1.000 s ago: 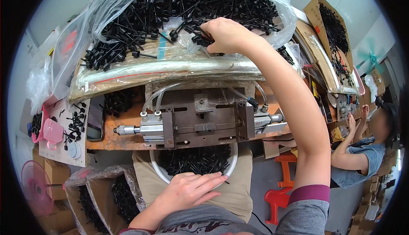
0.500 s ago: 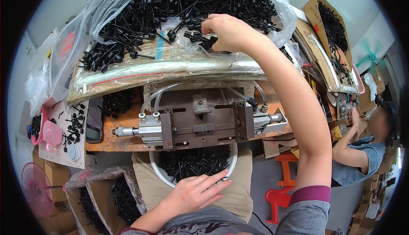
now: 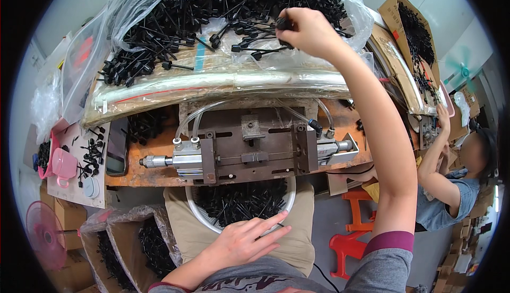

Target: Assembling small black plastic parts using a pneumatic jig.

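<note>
My right hand (image 3: 308, 30) reaches over the far pile of black plastic parts (image 3: 234, 0), thin stems with knobbed heads. Its fingers are closed on a black plastic part (image 3: 283, 24), whose head shows at the fingertips; the rest is partly hidden by the hand. My left hand (image 3: 244, 244) lies with fingers stretched at the near rim of a round white basket (image 3: 292, 197) on my lap, which holds more such parts. A thin dark line shows between the left fingers; I cannot make out what it is. Between basket and pile sits a metal clamping fixture (image 3: 252, 170).
Clear air hoses (image 3: 194, 125) run to the fixture's cylinders on the orange bench (image 3: 154, 173). A pink cup (image 3: 65, 165) stands at left. Lined boxes (image 3: 127, 240) hold more parts at lower left. A red stool (image 3: 348, 248) and a co-worker (image 3: 446, 192) are at right.
My right hand has lifted slightly up and right from the pile's front edge, with a black part now showing in its fingers. My left hand stays put. The co-worker's arm has risen.
</note>
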`<action>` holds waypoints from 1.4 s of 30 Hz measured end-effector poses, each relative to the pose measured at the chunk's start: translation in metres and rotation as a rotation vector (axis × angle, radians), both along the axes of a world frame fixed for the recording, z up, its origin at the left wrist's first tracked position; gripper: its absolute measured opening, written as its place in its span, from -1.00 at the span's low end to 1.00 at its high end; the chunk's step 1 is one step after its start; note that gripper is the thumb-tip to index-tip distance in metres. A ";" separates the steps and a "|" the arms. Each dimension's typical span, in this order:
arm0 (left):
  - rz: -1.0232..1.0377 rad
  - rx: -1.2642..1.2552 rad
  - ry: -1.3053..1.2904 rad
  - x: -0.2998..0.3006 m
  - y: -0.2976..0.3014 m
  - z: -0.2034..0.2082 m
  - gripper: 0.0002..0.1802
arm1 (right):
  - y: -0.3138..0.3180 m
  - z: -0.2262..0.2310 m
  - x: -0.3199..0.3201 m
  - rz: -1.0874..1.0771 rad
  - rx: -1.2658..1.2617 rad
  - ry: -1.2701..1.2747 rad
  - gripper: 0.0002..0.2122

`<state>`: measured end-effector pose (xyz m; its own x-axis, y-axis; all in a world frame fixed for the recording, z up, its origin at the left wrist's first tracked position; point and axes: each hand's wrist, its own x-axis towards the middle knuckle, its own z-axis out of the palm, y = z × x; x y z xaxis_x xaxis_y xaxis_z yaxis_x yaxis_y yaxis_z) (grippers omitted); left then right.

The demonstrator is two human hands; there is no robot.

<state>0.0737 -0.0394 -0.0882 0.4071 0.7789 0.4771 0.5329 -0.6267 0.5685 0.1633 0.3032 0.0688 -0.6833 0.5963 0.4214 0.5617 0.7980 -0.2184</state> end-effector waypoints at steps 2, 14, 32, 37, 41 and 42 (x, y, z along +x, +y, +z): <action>0.000 0.007 -0.006 -0.001 0.000 0.001 -0.47 | -0.002 0.009 0.008 -0.101 -0.249 0.172 -0.82; 0.225 0.182 -0.114 -0.011 0.008 0.007 -0.49 | -0.081 0.006 0.040 0.255 -0.950 0.838 -0.81; 0.367 0.072 -0.320 -0.018 0.019 0.035 -0.62 | -0.231 -0.103 0.062 0.138 -1.438 0.768 -0.85; 0.378 -0.010 -0.405 -0.018 0.020 0.032 -0.66 | -0.229 -0.113 0.065 0.074 -1.452 0.895 -0.79; 0.447 0.102 -0.212 -0.021 0.023 0.026 -0.71 | -0.234 -0.114 0.070 -0.019 -1.283 0.987 -0.80; 0.476 0.111 -0.116 -0.021 0.024 0.025 -0.73 | -0.237 -0.115 0.073 -0.049 -1.234 1.027 -0.82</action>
